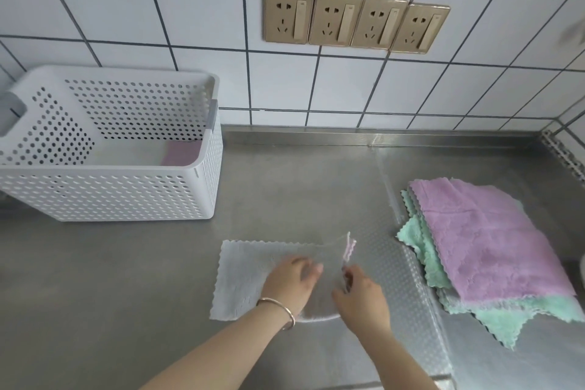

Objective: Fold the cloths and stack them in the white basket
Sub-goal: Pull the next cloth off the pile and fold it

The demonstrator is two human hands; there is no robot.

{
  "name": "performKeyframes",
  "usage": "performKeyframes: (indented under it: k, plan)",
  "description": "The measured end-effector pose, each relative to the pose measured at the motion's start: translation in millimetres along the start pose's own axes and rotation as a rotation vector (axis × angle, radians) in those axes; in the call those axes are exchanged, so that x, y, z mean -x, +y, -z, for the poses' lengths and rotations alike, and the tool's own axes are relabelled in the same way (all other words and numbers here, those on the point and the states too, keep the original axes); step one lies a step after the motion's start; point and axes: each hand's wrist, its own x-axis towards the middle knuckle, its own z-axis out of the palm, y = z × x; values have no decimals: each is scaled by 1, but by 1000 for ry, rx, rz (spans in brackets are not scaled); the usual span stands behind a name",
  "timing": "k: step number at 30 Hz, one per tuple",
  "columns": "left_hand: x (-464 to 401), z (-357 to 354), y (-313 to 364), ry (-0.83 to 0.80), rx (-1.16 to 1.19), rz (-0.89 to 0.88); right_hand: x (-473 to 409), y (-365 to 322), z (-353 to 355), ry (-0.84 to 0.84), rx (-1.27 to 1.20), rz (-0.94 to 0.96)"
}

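Cloths are the subject: a grey cloth (243, 275) lies flat on the steel counter (110, 279), near the front edge, mid-fold. The left hand (292, 282), a bangle (278, 307) on its wrist, rests palm down on the cloth's middle, fingers fairly straight and pressing. Just beside it, the right hand (361, 294) pinches the cloth's right edge between thumb and fingers and lifts it, so that the scalloped pink-trimmed border stands up. A pile of unfolded cloths (484, 247), purple on top of green, waits well apart to the right. The white basket (104, 196) stands at the back left against the tiled wall; something pinkish lies in its bottom, probably a folded cloth, though it is partly hidden. The step in hand looks like the first fold. Next, the lifted edge likely needs carrying leftward over the pressing hand, matching the far border.
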Motion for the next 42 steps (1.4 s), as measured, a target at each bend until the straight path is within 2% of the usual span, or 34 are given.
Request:
performKeyframes:
  k: [1,3,7,9,11,13,19,25,31,35,42]
  plan:
    - [1,7,9,35,154,47,6,-10,-2,85,53,83]
    - [3,22,15,110,315,92,15,-30,-13,227,105,266]
    - [0,43,-6,110,393,236,24,-59,-39,412,206,663]
    - [-3,51,-22,80,367,300,26,-62,-52,429,191,766]
    - [-6,53,-39,91,444,335,28,-61,-63,400,185,830]
    - [-6,55,-54,102,457,364,29,-56,-74,352,197,832]
    - [-1,55,-85,228,338,473,24,-35,-92,91,331,652]
    - [7,51,-99,420,343,483,22,-27,-106,36,389,647]
    - [2,51,-101,407,226,483,20,-26,-107,86,423,677]
    - [0,54,-104,466,195,482,22,-29,-105,102,415,712]
    - [2,58,-114,520,233,526,24,-27,-111,-14,406,757]
